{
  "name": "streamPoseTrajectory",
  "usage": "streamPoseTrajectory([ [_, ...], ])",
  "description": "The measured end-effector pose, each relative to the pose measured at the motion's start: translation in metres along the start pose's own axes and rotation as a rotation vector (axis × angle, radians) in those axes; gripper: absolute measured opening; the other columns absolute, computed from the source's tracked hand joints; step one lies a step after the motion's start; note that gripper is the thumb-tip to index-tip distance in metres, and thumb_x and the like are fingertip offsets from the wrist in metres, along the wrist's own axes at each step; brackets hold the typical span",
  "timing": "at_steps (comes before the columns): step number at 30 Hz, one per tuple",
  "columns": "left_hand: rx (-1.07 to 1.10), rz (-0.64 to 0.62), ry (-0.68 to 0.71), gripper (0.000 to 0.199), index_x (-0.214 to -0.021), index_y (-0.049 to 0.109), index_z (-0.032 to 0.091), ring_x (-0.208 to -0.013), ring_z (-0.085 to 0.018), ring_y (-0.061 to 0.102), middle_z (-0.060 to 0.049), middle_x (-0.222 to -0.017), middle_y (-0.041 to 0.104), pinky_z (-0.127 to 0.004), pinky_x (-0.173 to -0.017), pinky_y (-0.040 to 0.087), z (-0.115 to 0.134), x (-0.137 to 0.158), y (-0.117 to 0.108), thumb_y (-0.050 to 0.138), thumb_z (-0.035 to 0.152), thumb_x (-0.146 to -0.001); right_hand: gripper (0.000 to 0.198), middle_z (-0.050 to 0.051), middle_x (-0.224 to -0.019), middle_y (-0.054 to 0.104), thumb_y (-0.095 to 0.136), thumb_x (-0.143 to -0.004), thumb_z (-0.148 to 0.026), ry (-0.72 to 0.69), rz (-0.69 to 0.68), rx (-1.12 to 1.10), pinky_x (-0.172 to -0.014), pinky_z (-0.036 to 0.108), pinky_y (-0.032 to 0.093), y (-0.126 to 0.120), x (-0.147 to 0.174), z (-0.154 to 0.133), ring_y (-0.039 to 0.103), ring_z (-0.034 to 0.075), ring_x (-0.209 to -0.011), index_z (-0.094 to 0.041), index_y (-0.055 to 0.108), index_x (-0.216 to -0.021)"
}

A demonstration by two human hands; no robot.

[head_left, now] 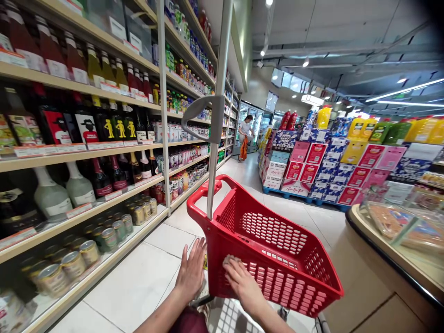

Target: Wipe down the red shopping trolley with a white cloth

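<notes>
A red plastic shopping basket cart (274, 249) stands in front of me, with slotted sides and a grey metal pole (222, 55) rising from its near left end. My right hand (244, 284) presses a small greyish-brown cloth (231, 260) against the outer side wall of the red basket. Most of that cloth is hidden under the fingers. Just left of the basket, my left hand (191, 273) is open with its fingers extended, holding nothing. Whether it touches the basket's edge, I cannot tell. A grey plastic hook-shaped handle (204, 119) sticks out from the pole.
Drink shelves (83, 150) with bottles and cans run along the left. A counter (391, 259) with packaged food stands close on the right. Stacked boxes (312, 171) topped with juice bottles fill the right background. A person (245, 136) stands farther down the aisle.
</notes>
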State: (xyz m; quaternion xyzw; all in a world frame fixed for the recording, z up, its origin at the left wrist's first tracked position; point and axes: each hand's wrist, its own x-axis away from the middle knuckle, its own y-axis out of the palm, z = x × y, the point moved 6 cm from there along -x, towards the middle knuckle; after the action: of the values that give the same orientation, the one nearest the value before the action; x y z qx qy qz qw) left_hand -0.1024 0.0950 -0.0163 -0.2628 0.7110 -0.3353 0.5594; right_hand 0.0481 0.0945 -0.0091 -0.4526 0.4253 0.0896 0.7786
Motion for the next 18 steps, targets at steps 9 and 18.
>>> streamPoseTrajectory([
  [9, -0.024, 0.017, -0.031, 0.068, -0.133, 0.025, 0.009, -0.129, -0.024, 0.022, -0.014, -0.135, 0.035, -0.047, -0.104, 0.010, -0.020, 0.000, -0.009, 0.039, 0.006, -0.066, 0.028, 0.003, -0.117, 0.056, 0.037, -0.086, -0.017, -0.016, 0.038, -0.009, -0.101, 0.037, 0.034, 0.033, -0.053, -0.029, 0.032, 0.018, -0.124, -0.018, 0.060, -0.103],
  [18, 0.042, 0.057, -0.006, 0.069, -0.136, 0.010, 0.009, -0.129, -0.023, 0.022, -0.014, -0.137, 0.033, -0.047, -0.104, 0.014, 0.006, -0.020, -0.025, 0.037, 0.008, -0.073, 0.030, 0.004, -0.123, 0.051, 0.037, -0.085, -0.013, 0.076, 0.022, 0.052, -0.104, 0.040, 0.029, 0.003, -0.021, 0.001, 0.026, 0.020, -0.127, -0.017, 0.058, -0.107],
])
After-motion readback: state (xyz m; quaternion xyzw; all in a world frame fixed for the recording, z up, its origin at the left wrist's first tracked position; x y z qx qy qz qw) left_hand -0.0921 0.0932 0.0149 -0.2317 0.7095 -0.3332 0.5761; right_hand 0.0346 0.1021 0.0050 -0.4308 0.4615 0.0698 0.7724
